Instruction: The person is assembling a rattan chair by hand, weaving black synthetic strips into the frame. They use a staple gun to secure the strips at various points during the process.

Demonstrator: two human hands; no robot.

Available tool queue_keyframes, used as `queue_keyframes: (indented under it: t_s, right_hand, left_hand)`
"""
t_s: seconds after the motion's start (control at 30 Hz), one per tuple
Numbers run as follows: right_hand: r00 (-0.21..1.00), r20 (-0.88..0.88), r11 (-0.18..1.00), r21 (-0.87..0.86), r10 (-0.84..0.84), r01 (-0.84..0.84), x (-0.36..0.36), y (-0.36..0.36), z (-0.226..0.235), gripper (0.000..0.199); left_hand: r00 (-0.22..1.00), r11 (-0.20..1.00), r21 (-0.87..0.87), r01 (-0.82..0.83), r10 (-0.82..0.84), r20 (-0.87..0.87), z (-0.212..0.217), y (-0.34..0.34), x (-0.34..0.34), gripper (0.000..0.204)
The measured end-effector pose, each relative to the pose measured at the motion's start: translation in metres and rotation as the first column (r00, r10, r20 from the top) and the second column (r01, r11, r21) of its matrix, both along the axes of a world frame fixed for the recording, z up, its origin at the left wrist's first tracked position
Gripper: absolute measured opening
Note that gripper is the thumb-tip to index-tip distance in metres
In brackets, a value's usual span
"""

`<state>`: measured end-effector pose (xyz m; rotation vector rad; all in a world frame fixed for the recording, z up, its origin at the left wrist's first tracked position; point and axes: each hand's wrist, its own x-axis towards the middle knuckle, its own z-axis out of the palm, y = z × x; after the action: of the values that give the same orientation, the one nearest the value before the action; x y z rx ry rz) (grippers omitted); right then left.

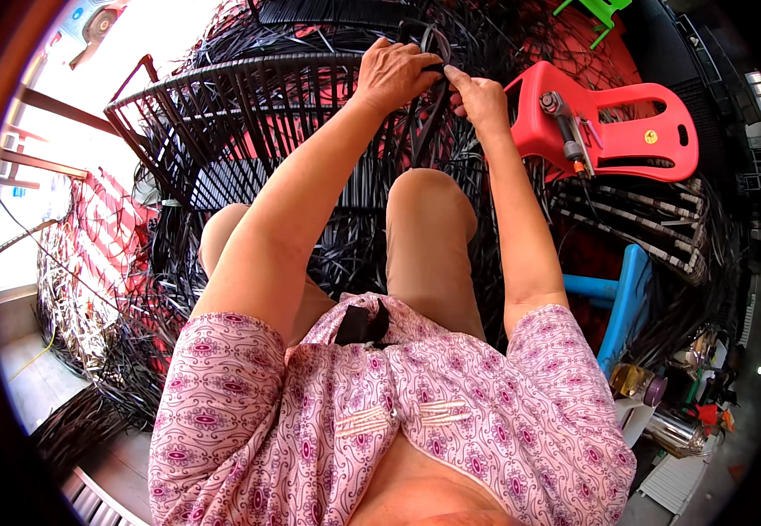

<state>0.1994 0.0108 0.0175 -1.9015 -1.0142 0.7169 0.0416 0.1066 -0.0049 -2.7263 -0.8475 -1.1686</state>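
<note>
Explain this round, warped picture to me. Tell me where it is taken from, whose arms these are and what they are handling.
The picture comes from a wide fisheye camera worn on a person's head and aimed down, so straight edges bend near the rim. There is no machine here, only the person's own two bare arms reaching forward over their knees. The left hand grips the rim of a black woven frame, a rack of thin dark strips stretched over bars. The right hand pinches a black strip beside it, at the same spot on the rim. Loose black strips lie heaped all around. To the right sits a red plastic stool with a hand tool lying on it, and lower down a blue plastic piece.
</note>
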Motion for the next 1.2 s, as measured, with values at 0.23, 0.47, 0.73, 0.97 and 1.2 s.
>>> queue_keyframes:
  t_s: [0.23,0.47,0.73,0.97,1.2]
  right_hand:
    - [0.706,-0.689,0.904,0.181,-0.165,0.388,-0.032,0.0,-0.027,0.023]
    - [0.628,-0.74,0.846,0.155,-0.242,0.51,-0.049,0.005,-0.025,0.017]
    - [0.835,-0.506,0.803,0.393,-0.218,0.448,-0.052,0.005,-0.035,0.016]
    - [0.77,-0.608,0.822,0.327,-0.195,0.466,-0.052,0.001,-0.028,0.017]
    - [0.384,-0.917,0.887,0.262,0.106,0.38,-0.028,-0.01,-0.037,0.014]
  left_hand:
    - [1.0,1.0,-0.018,0.003,-0.003,-0.017,-0.001,-0.001,0.002,0.028]
    - [1.0,1.0,-0.009,0.001,-0.002,-0.022,-0.002,-0.002,-0.001,0.029]
    - [1.0,1.0,-0.016,0.02,-0.021,-0.022,-0.002,-0.004,-0.002,0.03]
    - [1.0,1.0,0.003,0.011,-0.011,-0.006,-0.005,-0.004,-0.003,0.029]
    - [0.999,1.0,0.009,0.018,-0.018,-0.032,-0.001,-0.005,-0.001,0.031]
